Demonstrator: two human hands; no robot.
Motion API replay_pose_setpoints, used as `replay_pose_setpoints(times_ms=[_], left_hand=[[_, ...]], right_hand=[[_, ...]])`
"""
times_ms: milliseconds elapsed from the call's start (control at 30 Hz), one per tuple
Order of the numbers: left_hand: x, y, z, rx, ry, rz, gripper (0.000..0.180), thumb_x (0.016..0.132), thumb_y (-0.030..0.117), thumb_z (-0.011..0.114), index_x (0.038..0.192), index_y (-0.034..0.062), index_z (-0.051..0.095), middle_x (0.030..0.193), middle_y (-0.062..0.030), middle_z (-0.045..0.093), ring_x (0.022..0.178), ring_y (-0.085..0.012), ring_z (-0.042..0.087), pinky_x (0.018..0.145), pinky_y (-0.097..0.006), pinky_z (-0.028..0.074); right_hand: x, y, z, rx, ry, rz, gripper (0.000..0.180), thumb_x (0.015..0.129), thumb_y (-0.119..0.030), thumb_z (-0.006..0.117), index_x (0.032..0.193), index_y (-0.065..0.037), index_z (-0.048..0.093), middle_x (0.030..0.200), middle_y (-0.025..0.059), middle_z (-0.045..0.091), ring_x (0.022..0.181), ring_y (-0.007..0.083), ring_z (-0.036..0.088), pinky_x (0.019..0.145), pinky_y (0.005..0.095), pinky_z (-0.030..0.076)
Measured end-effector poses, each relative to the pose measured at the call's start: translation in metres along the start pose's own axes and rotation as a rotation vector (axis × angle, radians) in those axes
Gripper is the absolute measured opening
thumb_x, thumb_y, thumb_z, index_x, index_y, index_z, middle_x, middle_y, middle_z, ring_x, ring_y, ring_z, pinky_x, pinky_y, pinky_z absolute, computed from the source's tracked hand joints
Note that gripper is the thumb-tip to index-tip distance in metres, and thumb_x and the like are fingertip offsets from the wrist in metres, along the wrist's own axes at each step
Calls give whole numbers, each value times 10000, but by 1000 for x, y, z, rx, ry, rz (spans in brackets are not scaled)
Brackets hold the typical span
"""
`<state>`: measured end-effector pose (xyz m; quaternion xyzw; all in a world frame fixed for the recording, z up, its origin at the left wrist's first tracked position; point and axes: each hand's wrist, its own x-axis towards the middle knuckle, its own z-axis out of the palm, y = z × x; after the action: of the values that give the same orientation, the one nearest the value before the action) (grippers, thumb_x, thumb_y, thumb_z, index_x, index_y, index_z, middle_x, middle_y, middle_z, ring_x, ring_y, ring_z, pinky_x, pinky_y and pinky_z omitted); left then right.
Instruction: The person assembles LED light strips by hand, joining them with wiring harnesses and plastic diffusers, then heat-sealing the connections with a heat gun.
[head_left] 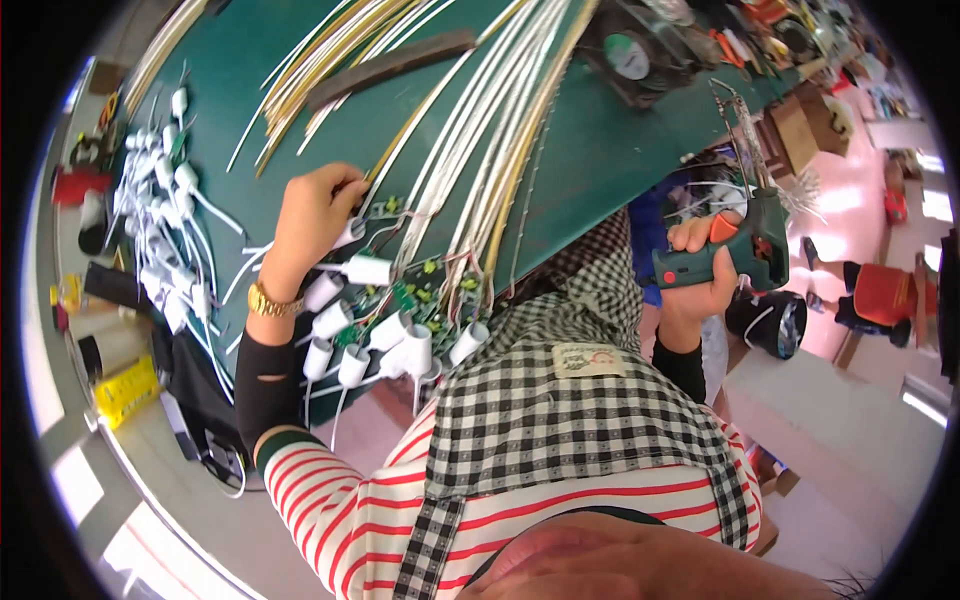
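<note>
Hands Busy at the Green Surface

Checked apron (560, 400) hangs closest. Her left hand (318, 215) pinches a white plug part (350, 235) shut between its fingers, on the green surface (600, 150) by long white strips (480, 130). Her right hand (705, 270) is wrapped tight around a green glue gun (750, 245), off the surface's edge.

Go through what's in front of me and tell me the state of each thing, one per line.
Left hand: fingertips pinching wires at a strip's end.
Right hand: gripping the green glue gun, held off the table's edge.
White LED strips: lying bundled across the green table.
White cylindrical caps: loose, clustered at the near edge.
</note>
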<state>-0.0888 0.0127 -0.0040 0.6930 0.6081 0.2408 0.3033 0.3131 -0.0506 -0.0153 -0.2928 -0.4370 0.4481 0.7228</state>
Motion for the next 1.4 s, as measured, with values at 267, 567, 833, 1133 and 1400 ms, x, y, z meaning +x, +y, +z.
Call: replay_pose_setpoints(times_ms=[267, 567, 833, 1133, 1400], left_hand=[[-15, 7, -2, 29, -16, -166, 107, 795, 78, 648, 862, -2, 673, 700, -112, 652, 608, -194, 624, 589, -287, 476], [-14, 4, 9, 33, 129, -64, 118, 785, 62, 688, 859, -25, 658, 738, -81, 629, 642, -125, 579, 611, -251, 464], [-4, 3, 8, 81, 78, -16, 142, 782, 81, 681, 879, -16, 650, 760, -103, 632, 664, -183, 601, 627, -292, 480], [10, 13, 18, 743, 117, 73, 139, 791, 136, 581, 770, 5, 622, 800, -189, 628, 650, -345, 588, 621, -402, 484], [41, -6, -26, -573, -618, -441, 148, 848, 140, 593, 766, 20, 565, 624, 7, 503, 497, -57, 454, 440, -205, 358]], right_hand=[[0, 16, 39, 106, -71, 233, 405, 840, -177, 513, 1186, 18, 428, 755, 134, 508, 676, 223, 516, 658, 347, 455], [-3, 35, 64, 154, -225, 397, 400, 850, -133, 524, 1201, 22, 408, 774, 128, 512, 704, 205, 519, 676, 348, 469], [-6, 42, 70, 155, -247, 432, 363, 858, -119, 524, 1180, 23, 436, 787, 118, 516, 714, 185, 522, 668, 352, 475], [-8, 32, 62, 142, -197, 397, 378, 850, -125, 543, 1185, 18, 438, 770, 118, 522, 703, 193, 532, 667, 349, 474], [-15, 23, 50, 136, -159, 418, 371, 854, -135, 541, 1180, 10, 440, 767, 117, 526, 694, 199, 536, 663, 345, 472]])
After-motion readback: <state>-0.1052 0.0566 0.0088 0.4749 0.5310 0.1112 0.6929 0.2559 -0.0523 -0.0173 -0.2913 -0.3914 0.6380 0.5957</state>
